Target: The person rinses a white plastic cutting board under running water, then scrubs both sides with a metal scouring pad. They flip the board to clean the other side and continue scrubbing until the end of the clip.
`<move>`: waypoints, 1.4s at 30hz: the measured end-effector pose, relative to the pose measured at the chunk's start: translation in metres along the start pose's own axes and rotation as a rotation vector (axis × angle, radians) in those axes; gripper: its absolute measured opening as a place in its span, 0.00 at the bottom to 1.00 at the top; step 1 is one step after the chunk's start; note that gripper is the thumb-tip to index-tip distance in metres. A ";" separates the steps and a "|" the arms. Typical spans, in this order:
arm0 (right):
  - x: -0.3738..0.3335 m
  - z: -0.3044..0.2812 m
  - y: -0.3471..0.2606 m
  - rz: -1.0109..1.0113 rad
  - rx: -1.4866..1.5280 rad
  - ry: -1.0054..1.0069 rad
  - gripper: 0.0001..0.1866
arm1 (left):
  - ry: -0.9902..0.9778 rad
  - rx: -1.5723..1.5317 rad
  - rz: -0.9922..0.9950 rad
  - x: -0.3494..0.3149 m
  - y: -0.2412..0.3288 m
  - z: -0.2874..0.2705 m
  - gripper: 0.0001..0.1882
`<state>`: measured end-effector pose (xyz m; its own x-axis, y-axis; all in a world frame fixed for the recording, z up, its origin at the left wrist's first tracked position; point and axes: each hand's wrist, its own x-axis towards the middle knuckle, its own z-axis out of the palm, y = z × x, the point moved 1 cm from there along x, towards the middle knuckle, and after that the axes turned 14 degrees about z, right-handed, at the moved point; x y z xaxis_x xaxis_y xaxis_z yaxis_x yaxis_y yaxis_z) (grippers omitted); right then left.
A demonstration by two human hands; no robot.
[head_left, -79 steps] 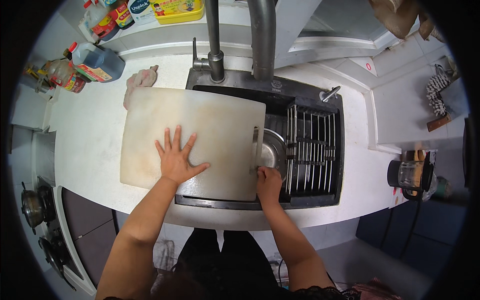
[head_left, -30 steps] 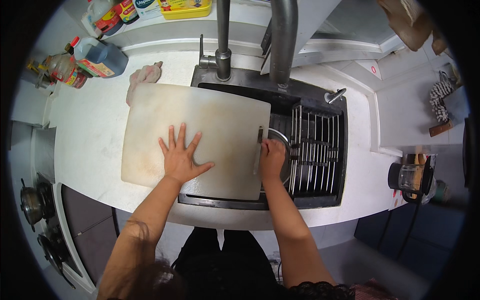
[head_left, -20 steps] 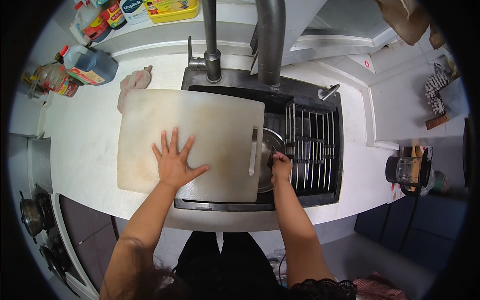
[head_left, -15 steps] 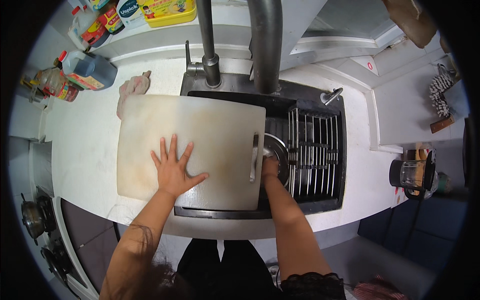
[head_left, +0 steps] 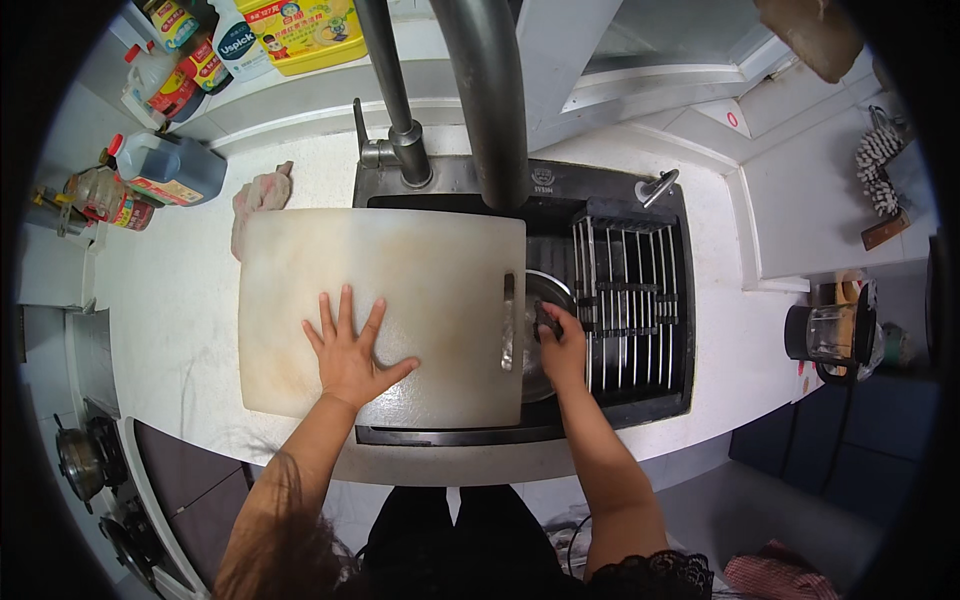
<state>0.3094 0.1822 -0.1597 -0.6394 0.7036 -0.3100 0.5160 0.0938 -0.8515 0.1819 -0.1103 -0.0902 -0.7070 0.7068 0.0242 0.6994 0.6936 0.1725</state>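
Across the left edge of the sink (head_left: pixel 600 186), I had the cutting board (head_left: pixel 440 290), long axis left-to-right, left hand (head_left: pixel 350 365) spread flat on it; right hand (head_left: pixel 565 347), nearer its slotted end, pinched a dark object (head_left: pixel 545 321).

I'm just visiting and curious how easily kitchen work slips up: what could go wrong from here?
The cutting board lies partly over the sink, so hard pressure on that end might tip or shift it. It also shines as if wet beside the left hand, so that palm could slide. And the right hand pinches a small dark item, too unclear to identify, above a round metal vessel; a loose grip might drop it in.
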 end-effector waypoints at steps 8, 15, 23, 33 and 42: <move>-0.001 0.022 -0.020 -0.238 -0.458 -0.116 0.12 | 0.002 0.000 0.026 0.006 0.005 0.000 0.53; -0.037 0.035 -0.002 -0.411 -0.393 0.053 0.13 | -0.032 0.006 0.008 0.004 0.004 -0.003 0.54; 0.001 0.034 -0.032 -0.058 -0.017 0.135 0.12 | -0.032 0.031 0.020 0.007 0.009 -0.002 0.54; 0.084 0.059 0.126 0.544 -0.437 0.256 0.17 | -0.123 0.143 0.006 0.013 0.019 -0.002 0.53; 0.043 0.068 0.033 0.065 -0.202 0.103 0.17 | -0.163 0.196 0.031 0.013 0.019 -0.001 0.53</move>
<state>0.2604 0.1677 -0.2293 -0.5451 0.7798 -0.3078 0.6643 0.1777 -0.7261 0.1858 -0.0882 -0.0856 -0.6694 0.7304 -0.1357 0.7389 0.6735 -0.0204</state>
